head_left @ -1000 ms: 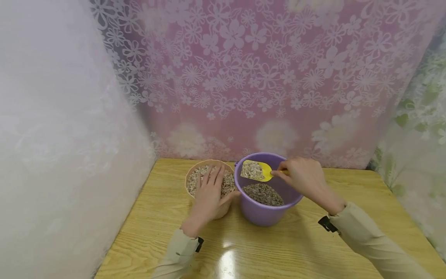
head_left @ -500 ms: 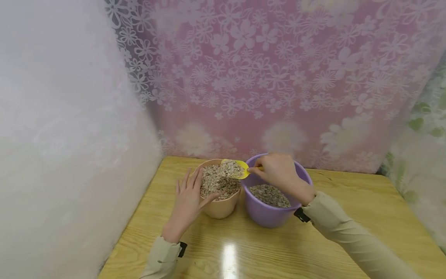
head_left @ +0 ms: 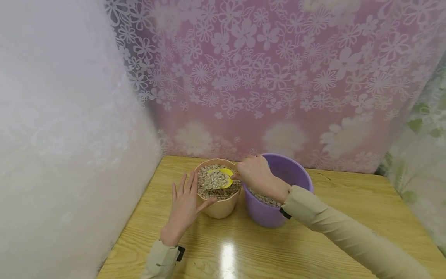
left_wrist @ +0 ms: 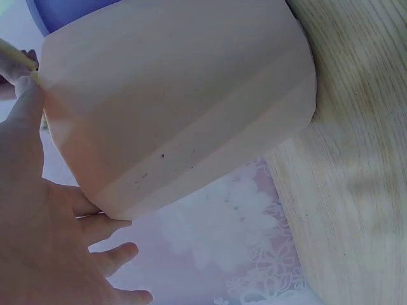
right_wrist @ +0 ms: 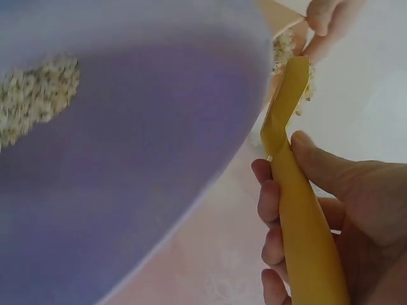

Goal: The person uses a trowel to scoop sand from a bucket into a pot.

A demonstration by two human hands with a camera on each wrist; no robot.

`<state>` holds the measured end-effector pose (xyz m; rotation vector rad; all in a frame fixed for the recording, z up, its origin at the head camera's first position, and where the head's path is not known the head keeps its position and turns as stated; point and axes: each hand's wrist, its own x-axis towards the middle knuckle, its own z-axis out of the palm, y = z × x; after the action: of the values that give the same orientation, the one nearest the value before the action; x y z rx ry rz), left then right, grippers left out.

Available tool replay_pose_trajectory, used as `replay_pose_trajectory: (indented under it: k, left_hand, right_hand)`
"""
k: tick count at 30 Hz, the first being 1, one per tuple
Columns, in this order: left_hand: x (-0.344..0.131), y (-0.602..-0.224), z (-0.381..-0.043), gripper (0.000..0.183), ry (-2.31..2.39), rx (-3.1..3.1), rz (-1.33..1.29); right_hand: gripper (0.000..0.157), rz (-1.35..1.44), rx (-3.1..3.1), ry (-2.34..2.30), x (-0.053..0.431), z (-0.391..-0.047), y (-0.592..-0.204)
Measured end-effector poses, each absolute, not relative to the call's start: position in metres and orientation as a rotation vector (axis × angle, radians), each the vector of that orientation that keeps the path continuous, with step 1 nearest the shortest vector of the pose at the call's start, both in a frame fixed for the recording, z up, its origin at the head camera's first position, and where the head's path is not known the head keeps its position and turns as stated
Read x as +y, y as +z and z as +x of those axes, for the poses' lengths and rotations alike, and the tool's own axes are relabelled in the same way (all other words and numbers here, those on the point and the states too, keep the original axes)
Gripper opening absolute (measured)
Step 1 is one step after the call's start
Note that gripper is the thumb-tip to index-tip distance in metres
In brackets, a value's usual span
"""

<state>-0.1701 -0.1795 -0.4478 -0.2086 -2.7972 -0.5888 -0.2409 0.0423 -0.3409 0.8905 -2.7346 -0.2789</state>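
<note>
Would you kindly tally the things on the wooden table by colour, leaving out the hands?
Beige: 1, the pot of gravel
Purple: 1, the bucket
Yellow: 1, the scoop held over the pot by the right hand
Total: 3

Bright; glare on table (head_left: 228, 255); wrist views blurred

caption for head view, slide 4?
Right hand tips yellow scoop over gravel-filled beige pot; left hand steadies it.

The right hand (right_wrist: 343, 216) grips a yellow scoop (right_wrist: 297, 190) beside the purple bucket (right_wrist: 127, 146) holding grit (right_wrist: 35, 95).
</note>
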Motion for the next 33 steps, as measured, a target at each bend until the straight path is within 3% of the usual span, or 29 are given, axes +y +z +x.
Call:
replay_pose_trajectory:
  k: [13, 29, 33]
  left_hand:
    - [-0.177, -0.449, -0.170, 0.109, -0.572, -2.793, -0.200]
    - [-0.178, -0.450, -0.170, 0.107, -0.577, -2.788, -0.184]
    - [-0.178, -0.449, -0.170, 0.107, -0.580, -2.791, -0.181]
  right_hand:
    - [0.025, 1.053, -2.672, -0.357, 0.051, -0.246, -0.346]
    - [0.026, 0.873, -2.512, -0.354, 0.050, -0.252, -0.353]
    - [0.035, 0.865, -2.462, -0.358, 0.050, -0.254, -0.354]
